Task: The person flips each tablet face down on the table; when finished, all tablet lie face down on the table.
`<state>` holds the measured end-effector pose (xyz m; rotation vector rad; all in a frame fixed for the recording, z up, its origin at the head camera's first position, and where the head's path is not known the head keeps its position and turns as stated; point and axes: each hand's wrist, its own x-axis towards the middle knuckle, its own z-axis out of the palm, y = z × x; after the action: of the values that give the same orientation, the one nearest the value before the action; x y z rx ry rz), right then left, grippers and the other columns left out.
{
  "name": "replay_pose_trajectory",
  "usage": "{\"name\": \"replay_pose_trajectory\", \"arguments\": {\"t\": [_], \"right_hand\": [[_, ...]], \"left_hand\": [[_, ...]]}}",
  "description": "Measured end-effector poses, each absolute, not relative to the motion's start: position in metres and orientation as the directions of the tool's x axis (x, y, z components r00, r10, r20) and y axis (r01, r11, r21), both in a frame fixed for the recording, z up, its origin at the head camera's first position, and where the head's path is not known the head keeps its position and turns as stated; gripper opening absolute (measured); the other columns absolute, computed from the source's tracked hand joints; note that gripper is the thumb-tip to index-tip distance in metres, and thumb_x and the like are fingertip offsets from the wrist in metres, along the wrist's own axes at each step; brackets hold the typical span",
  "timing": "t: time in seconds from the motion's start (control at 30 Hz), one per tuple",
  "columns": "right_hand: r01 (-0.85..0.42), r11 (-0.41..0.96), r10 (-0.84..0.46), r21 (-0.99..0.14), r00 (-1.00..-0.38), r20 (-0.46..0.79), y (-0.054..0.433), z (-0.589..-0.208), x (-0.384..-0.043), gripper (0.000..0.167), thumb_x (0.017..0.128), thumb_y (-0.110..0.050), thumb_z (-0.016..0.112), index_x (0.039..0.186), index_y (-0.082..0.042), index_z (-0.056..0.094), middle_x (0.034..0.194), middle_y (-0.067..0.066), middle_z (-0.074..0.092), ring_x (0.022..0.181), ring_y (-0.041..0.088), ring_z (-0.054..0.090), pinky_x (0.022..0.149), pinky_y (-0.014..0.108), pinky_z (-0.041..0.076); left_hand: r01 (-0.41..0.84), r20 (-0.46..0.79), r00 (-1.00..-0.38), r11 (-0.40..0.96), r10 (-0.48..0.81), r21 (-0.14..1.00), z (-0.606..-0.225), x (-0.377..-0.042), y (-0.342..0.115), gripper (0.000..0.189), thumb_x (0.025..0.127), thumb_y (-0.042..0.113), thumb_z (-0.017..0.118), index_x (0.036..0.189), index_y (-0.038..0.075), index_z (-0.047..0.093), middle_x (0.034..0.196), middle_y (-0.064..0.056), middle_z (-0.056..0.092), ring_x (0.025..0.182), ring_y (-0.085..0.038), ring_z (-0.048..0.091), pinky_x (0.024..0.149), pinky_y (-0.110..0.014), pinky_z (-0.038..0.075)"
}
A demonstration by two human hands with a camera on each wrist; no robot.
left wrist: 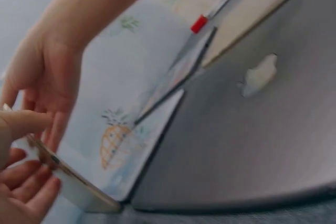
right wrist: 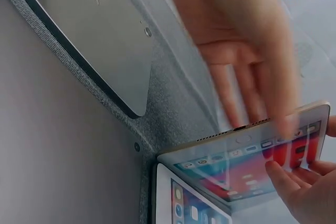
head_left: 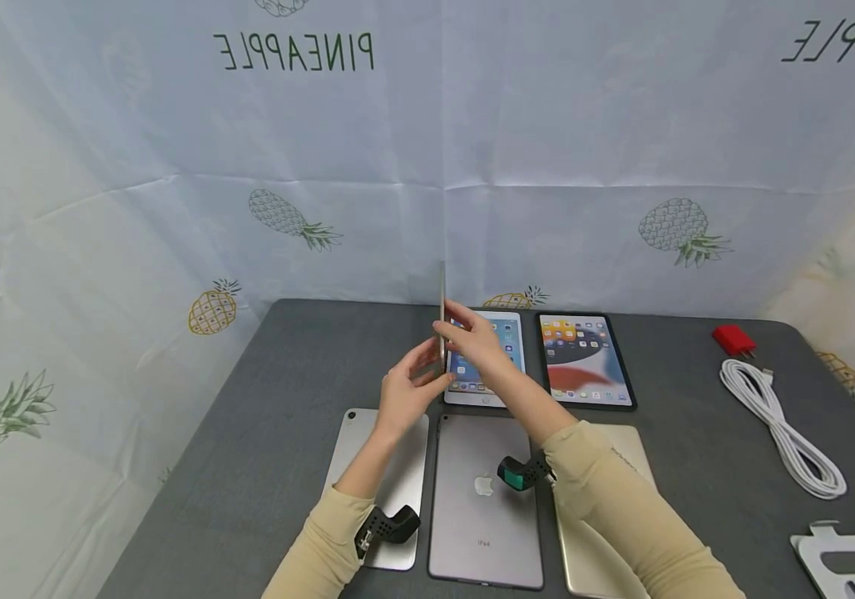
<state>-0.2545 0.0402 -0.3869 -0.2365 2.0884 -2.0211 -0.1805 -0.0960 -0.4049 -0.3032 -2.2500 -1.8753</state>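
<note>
Nearest the camera, the two tan sleeves (head_left: 637, 516) reach forward over a dark grey table (head_left: 233, 499), the right one crossing above a gold tablet (head_left: 585, 541). Beyond them a gold-edged tablet (right wrist: 239, 161) is held upright, edge-on to the head view, its lit screen facing the person's right; whether its lower edge touches the table, I cannot tell. The left hand (head_left: 407, 391) pinches its near end, thumb over the screen side and the other fingers behind. The right hand (head_left: 476, 339) grips it farther along, fingertips slightly spread on the screen; its thumb's exact hold is hard to tell. Just beside, on the right, lies a white-framed tablet (head_left: 508, 339) with its screen on, then a dark-framed tablet (head_left: 586, 360), also lit. Closer in, a silver tablet (head_left: 407, 482) and a grey tablet (head_left: 484, 524) lie back up alongside the gold one. Well apart to the right are a red plug (head_left: 733, 339), a coiled white cable (head_left: 787, 424) and part of a pale stand (head_left: 817, 551).
</note>
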Motion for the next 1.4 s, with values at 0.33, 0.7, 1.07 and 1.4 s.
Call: {"name": "replay_pose_trajectory", "arguments": {"t": [0.33, 0.7, 1.07, 1.4], "right_hand": [[0.092, -0.001, -0.249, -0.996, -0.964, -0.089, 0.046, -0.387, -0.253, 0.060, 0.097, -0.019, 0.062, 0.151, -0.013, 0.038, 0.152, 0.006, 0.039, 0.131, 0.028, 0.047, 0.099, 0.041, 0.047], [0.082, -0.094, -0.180, -0.992, -0.982, -0.064, 0.044, -0.397, -0.252, 0.055, 0.094, -0.009, 0.058, 0.147, -0.009, 0.042, 0.146, 0.010, 0.046, 0.124, 0.029, 0.054, 0.092, 0.041, 0.052], [0.113, -0.269, -0.209, -0.956, -0.976, -0.057, 0.036, -0.423, -0.251, 0.057, 0.093, -0.001, 0.055, 0.147, -0.002, 0.038, 0.147, 0.016, 0.043, 0.127, 0.032, 0.050, 0.093, 0.036, 0.051], [0.086, -0.111, -0.179, -0.990, -0.982, -0.065, 0.028, -0.438, -0.250, 0.054, 0.090, 0.006, 0.052, 0.143, 0.004, 0.043, 0.139, 0.022, 0.050, 0.120, 0.034, 0.055, 0.090, 0.036, 0.053]], "left_hand": [[0.273, 0.250, -0.961, 0.281, 0.115, 0.920, -0.448, -0.195, -0.103, 0.053, 0.092, 0.012, 0.069, 0.141, 0.005, 0.051, 0.136, -0.015, 0.056, 0.124, -0.031, 0.054, 0.093, -0.040, 0.050], [0.397, 0.377, -0.914, 0.509, 0.148, 0.763, -0.446, -0.189, -0.112, 0.049, 0.093, 0.013, 0.066, 0.140, 0.008, 0.053, 0.122, -0.015, 0.066, 0.104, -0.029, 0.066, 0.082, -0.037, 0.056], [0.425, 0.429, -0.880, 0.741, 0.204, 0.520, -0.447, -0.185, -0.133, 0.050, 0.088, 0.014, 0.073, 0.136, 0.012, 0.059, 0.128, -0.008, 0.063, 0.109, -0.029, 0.063, 0.080, -0.047, 0.054], [0.341, 0.305, -0.935, 0.696, 0.181, 0.632, -0.447, -0.186, -0.155, 0.042, 0.088, 0.017, 0.073, 0.127, 0.005, 0.065, 0.123, -0.014, 0.065, 0.108, -0.033, 0.063, 0.083, -0.046, 0.054]]}}
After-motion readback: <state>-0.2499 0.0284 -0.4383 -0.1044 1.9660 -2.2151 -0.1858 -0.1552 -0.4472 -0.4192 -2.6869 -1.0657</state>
